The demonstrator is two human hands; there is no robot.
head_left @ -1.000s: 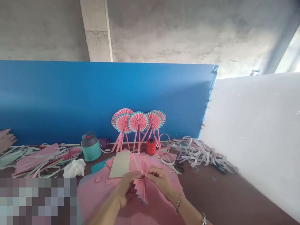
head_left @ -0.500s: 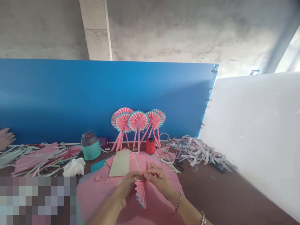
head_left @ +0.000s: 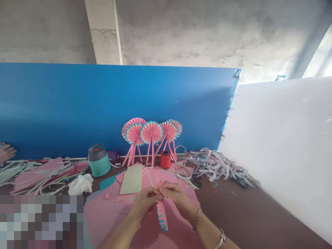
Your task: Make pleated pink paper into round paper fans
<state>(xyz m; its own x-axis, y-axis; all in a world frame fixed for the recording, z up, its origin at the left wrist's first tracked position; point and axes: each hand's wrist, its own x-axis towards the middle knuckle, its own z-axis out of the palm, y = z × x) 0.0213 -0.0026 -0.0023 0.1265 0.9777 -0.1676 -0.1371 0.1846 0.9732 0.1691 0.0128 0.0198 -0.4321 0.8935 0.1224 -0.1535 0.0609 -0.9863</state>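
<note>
Pleated pink paper fan (head_left: 162,214), teal-edged, folds pressed close together, hanging narrow and nearly upright, low centre of view. Pinched at its top end between both hands, over a big pink paper sheet (head_left: 109,218). Left hand (head_left: 144,204): fingers curled in, tips closed on the fan's top from the left. Right hand (head_left: 176,197): fingers bent, closed on the same top end from the right, tips touching the left hand's. Thin bracelet (head_left: 196,218) on right wrist, second band (head_left: 220,238) further up the forearm.

Just beyond the hands, flat on the pink sheet: beige card (head_left: 132,178). Behind that, red thread spool (head_left: 165,159), upright. Right behind the spool, several finished pink fans (head_left: 151,133) with teal rims and pink tails, leaning on blue board (head_left: 64,107).

Left of spool: teal jug (head_left: 98,160) with grey lid, small purple item (head_left: 113,156) just beside it, can't tell what. In front of jug, crumpled white wad (head_left: 80,184). Far left: heap of pink sheets and strips (head_left: 38,173), one more fan among them; another person's hand (head_left: 6,152) at frame edge.

Right of spool: tangle of pale paper strips (head_left: 215,166) on brown table (head_left: 246,214), up against white board (head_left: 280,145).
</note>
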